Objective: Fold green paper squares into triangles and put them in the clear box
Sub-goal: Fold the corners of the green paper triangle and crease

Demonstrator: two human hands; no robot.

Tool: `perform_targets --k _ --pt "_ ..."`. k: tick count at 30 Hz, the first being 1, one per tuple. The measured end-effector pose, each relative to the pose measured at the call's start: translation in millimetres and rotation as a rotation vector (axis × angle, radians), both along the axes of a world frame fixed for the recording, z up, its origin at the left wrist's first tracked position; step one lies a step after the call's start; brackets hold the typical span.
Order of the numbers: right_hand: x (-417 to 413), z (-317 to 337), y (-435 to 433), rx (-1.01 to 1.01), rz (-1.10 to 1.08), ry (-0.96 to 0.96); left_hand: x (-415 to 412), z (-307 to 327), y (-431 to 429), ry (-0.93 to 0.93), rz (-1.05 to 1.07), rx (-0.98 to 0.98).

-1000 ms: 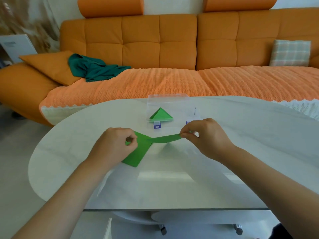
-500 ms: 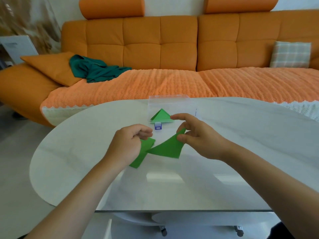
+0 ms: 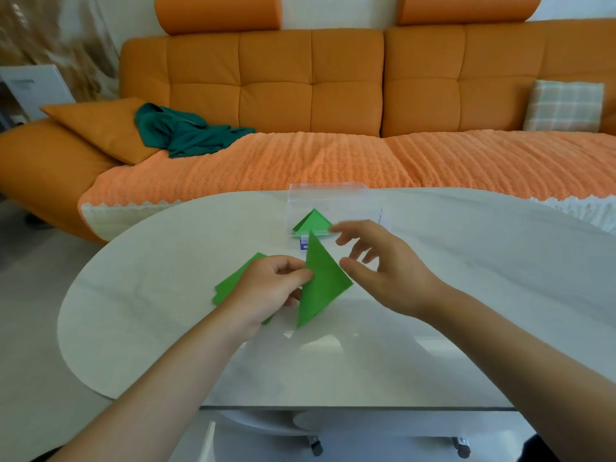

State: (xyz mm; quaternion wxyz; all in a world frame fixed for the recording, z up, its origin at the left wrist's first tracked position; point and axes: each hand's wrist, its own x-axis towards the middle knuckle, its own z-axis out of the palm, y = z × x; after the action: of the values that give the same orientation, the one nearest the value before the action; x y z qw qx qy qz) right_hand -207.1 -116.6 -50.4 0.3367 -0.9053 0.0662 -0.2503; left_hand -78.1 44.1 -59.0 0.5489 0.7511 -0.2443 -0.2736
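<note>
One folded green paper triangle [image 3: 313, 223] already lies in the clear plastic box [image 3: 333, 198] at the far side of the white oval counter [image 3: 150, 295]. We hold a second green paper triangle [image 3: 321, 285] up just near of the box, pinched in the fingers [image 3: 293, 278] of our left hand [image 3: 263, 291]. We think it goes in next. More flat green paper squares [image 3: 233, 283] wait under that hand, so lots is left. Our right hand [image 3: 383, 271] is just right of the triangle, fingers spread, holding nothing. Half a second ago the right hand held this triangle. Now the left one has it, and it stands up straighter.
</note>
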Motion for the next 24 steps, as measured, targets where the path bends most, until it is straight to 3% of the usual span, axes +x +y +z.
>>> perform_targets --k 4,7,12,19,24 --pt "-5.5 -6.2 0.3 -0.309 0.13 0.078 -1.9 1.0 -0.5 0.219 0.022 -0.071" --pt "-0.7 -12.7 2.4 -0.404 0.123 0.063 -4.4 -0.5 -0.7 0.237 -0.009 -0.072" --pt "2.0 -10.2 3.0 -0.242 0.054 -0.024 -5.7 -1.6 0.1 0.189 -0.046 -0.113" --pt "3.6 -4.2 5.8 0.309 -0.121 0.234 -11.5 -0.1 -0.5 0.182 -0.163 -0.144" --pt "1.9 2.9 7.2 0.35 -0.144 0.261 -13.3 0.5 -2.5 0.217 -0.222 -0.124"
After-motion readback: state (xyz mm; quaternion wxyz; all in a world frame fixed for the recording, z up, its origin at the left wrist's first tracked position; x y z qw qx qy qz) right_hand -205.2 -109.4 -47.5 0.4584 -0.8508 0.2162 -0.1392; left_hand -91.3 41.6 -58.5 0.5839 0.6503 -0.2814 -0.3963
